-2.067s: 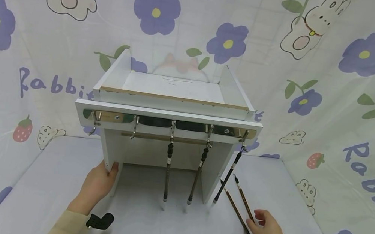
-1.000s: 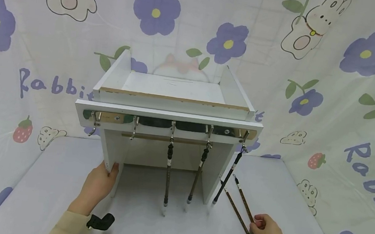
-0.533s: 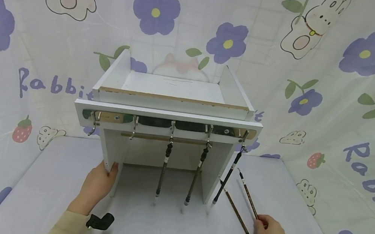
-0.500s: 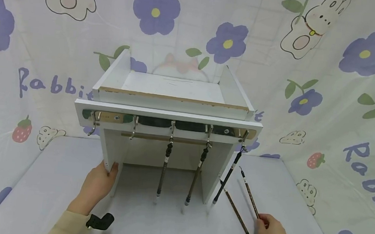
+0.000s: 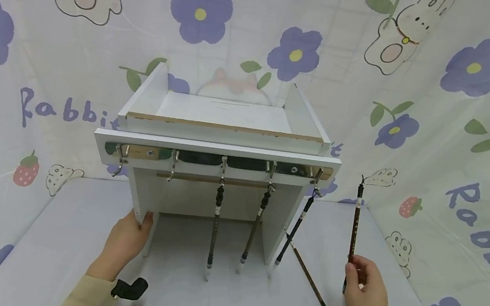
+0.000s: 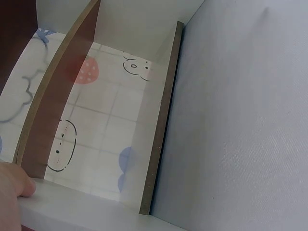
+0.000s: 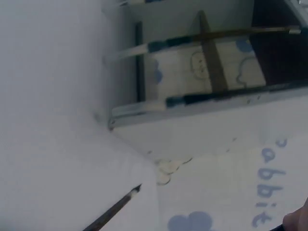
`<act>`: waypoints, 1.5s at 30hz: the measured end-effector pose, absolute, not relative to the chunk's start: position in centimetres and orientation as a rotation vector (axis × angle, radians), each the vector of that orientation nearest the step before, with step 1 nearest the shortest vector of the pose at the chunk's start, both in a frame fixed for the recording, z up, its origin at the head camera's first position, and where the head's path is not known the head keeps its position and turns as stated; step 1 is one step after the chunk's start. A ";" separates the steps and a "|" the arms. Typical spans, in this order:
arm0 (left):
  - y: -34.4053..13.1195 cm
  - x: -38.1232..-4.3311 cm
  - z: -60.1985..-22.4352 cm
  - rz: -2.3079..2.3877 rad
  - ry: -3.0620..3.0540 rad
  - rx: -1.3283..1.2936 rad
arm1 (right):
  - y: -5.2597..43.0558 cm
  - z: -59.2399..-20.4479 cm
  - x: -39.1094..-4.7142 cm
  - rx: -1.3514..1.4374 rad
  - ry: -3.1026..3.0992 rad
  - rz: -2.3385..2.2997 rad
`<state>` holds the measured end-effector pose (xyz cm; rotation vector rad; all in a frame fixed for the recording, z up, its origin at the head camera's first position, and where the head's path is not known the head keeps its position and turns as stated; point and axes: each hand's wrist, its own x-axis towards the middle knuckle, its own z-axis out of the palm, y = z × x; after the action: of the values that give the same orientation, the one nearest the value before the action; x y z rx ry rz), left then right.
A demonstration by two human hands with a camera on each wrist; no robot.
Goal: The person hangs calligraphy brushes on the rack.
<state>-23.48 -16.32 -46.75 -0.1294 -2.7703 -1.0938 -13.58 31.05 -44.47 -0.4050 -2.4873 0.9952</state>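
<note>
My left hand [image 5: 123,242] grips the left side panel [image 5: 144,197] of a white shelf stand [image 5: 219,148]; in the left wrist view a fingertip [image 6: 24,186] lies on its edge. Off to the stand's right, my right hand [image 5: 366,295] pinches a brown calligraphy brush [image 5: 355,223] near its lower end. That brush points up, its small hanging loop on top, above the table. Three brushes hang from the hook rail: one in the middle [image 5: 214,234], another right of it [image 5: 252,237] and a dark one [image 5: 295,231] on the rightmost hook.
Another brown brush [image 5: 310,280] lies slantwise on the white tabletop [image 5: 221,303], right of the stand. Two hooks at the left of the rail, one the leftmost hook [image 5: 118,163], hold no brush. A printed cloth [image 5: 250,5] stands behind and at the sides.
My right hand has picked up one of the two brown brushes from the table, lifting it and turning it upright. The left hand stays on the panel; the hanging brushes sway slightly.
</note>
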 end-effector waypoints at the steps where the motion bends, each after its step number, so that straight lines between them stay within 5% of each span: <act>1: -16.3 -23.5 -46.7 -1.093 -2.770 -0.129 | 30.6 -44.0 -13.4 -0.391 -2.459 0.996; 22: -16.4 -23.7 -46.7 -1.119 -2.756 -0.122 | 23.5 -42.5 -12.8 0.643 -2.122 0.973; 45: -16.4 -23.7 -47.0 -1.098 -2.750 -0.117 | 16.1 -42.7 -13.7 0.870 -2.360 1.142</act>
<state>-23.72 -16.40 -46.96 -0.1173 -2.7504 -1.0983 -13.70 16.08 -42.71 0.8700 -2.3598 1.1423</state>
